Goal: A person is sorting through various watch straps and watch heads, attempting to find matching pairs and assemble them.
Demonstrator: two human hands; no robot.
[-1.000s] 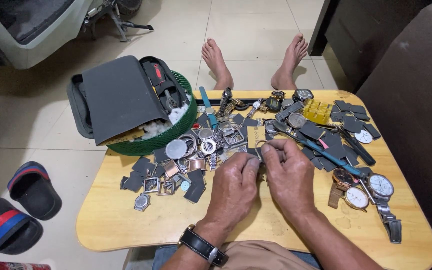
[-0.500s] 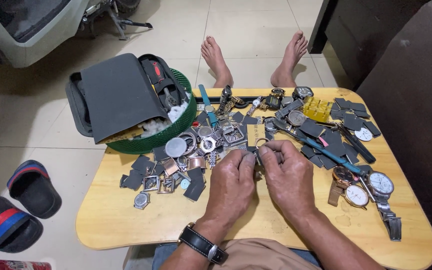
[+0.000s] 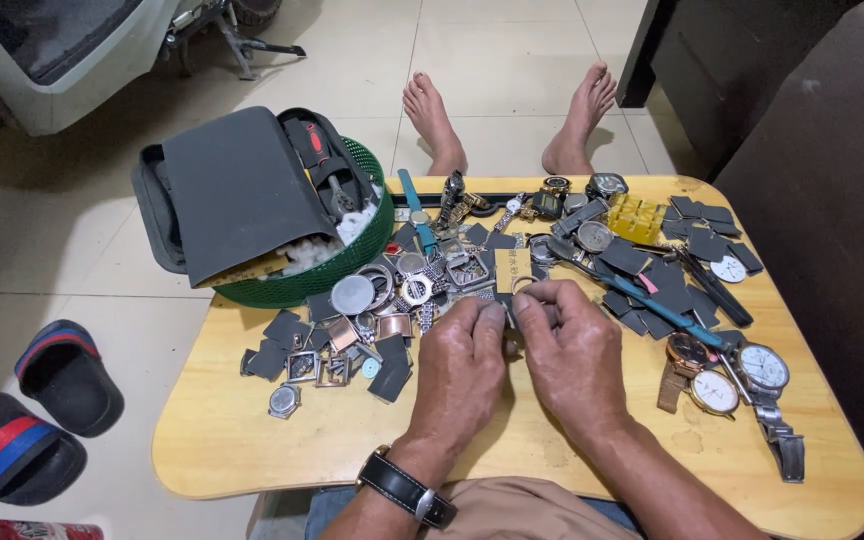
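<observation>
Both hands meet over the middle of the wooden tabletop [image 3: 252, 450]. Left hand [image 3: 462, 375], black watch [image 3: 407, 487] on its wrist, and right hand [image 3: 577, 355] have fingers [image 3: 492, 315] curled and pressed together on a small metal part [image 3: 517, 320], mostly hidden between them; what kind of part, cannot tell. Just beyond the fingertips: heap of watch cases [image 3: 412, 290], rings and dark pads. Farther left of the fingers, a green basket [image 3: 352, 260] holding a grey pouch [image 3: 237, 190]. Right of the fingers, a blue-handled tool [image 3: 652, 300], then three wristwatches [image 3: 727, 375] near the edge. Bare feet [image 3: 432, 120] past the far edge.
</observation>
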